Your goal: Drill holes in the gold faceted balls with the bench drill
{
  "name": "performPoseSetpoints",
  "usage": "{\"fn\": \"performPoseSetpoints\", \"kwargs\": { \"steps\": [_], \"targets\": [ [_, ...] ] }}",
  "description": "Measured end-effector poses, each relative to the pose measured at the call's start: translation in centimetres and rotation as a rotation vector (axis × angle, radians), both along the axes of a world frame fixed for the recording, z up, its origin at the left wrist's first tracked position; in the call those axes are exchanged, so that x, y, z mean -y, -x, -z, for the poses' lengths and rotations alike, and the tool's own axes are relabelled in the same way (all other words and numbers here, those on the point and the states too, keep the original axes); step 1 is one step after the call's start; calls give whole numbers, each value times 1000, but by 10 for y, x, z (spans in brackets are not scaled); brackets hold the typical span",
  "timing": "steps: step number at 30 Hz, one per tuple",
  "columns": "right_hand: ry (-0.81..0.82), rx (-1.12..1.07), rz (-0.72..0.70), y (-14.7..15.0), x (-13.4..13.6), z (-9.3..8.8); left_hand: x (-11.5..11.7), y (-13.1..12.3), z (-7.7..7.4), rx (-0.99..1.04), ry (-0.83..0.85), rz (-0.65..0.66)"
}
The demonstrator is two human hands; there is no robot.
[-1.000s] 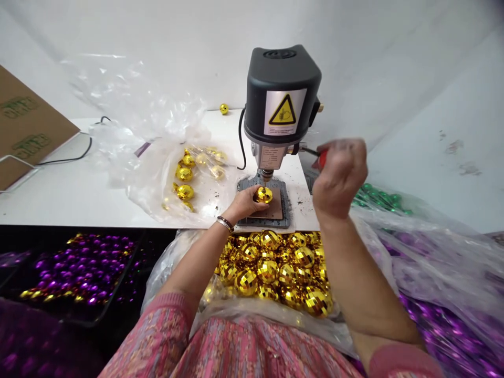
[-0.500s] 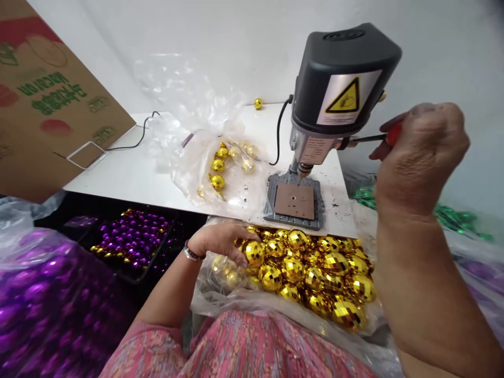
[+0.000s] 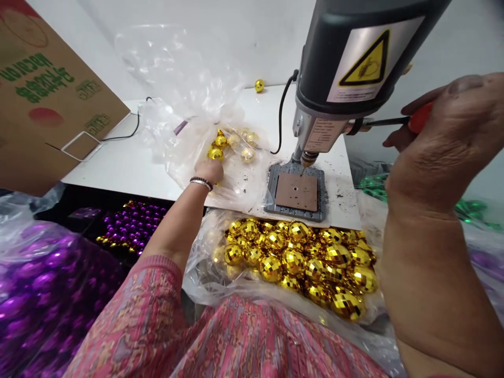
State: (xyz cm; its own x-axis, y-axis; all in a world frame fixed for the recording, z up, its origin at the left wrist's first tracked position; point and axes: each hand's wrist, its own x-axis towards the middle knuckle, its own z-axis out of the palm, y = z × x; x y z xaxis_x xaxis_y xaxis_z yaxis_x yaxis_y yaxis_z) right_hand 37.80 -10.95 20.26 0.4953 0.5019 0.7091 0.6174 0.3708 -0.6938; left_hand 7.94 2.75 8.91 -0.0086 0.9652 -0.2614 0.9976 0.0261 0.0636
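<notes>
My right hand (image 3: 452, 126) is closed around the red knob (image 3: 420, 117) of the feed lever on a small bench drill press (image 3: 348, 58). Its thin bit points down at a brown plate (image 3: 296, 190) with a small hole, lying on the grey base. On the left, my left hand (image 3: 210, 169) has reached onto a clear plastic bag holding gold mirror-ball beads (image 3: 215, 153). It covers part of the bead row, and its fingers are hidden from this angle. Many gold faceted balls (image 3: 293, 261) fill a plastic-lined container in front of my body.
A brown carton (image 3: 47, 105) leans at the far left. Purple beads sit in a black tray (image 3: 134, 228) and a big bag (image 3: 51, 299). One gold ball (image 3: 259, 85) lies by the wall. Dark shavings litter the white table (image 3: 339, 178). Green beads (image 3: 374, 186) are at right.
My left hand has left the gold balls in the container and moved forward to the beads on the plastic bag. My right hand stays on the lever. The view has shifted closer to the drill.
</notes>
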Motion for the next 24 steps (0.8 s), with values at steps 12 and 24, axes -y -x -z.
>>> {"fn": "performPoseSetpoints", "kwargs": {
  "steps": [12, 24],
  "targets": [
    [-61, 23, -72, -2, -3, 6, 36, -16, -11, 939, 1, 106],
    [-13, 83, -74, -6, -1, 6, 78, -80, 9, 1448, 545, 93]
  ]
}}
